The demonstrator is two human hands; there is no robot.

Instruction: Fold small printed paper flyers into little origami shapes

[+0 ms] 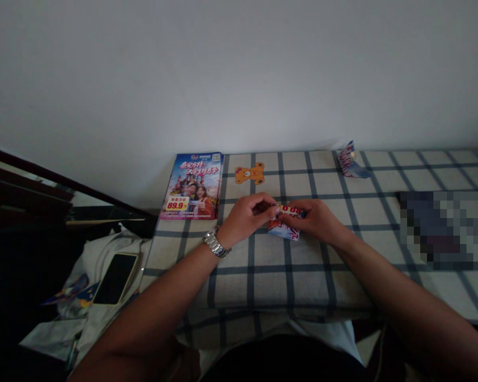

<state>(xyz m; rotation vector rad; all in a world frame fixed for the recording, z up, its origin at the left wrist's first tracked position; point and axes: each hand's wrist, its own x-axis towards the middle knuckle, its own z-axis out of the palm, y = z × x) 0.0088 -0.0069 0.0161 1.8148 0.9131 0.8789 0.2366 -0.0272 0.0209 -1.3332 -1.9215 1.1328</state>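
Note:
Between my two hands is a small folded paper flyer (283, 231), printed in blue, red and white with a yellow strip along its top. My left hand (247, 215), with a metal watch (216, 243) on its wrist, pinches the flyer's left corner between thumb and fingertips. Gripping the right side is my right hand (317, 220), its thumb lying across the front. The fingers behind the paper are partly hidden. Several flat flyers lie in a stack (199, 178) to the left, by the wall. A folded flyer (351, 163) stands at the back right.
A checked cloth (322, 278) covers the table against a white wall. An orange cut-out bear (250, 174) lies beyond my hands. At right is a dark, pixelated object (430, 228). Lower left, a phone (115, 278) rests on pale plastic bags (99, 249).

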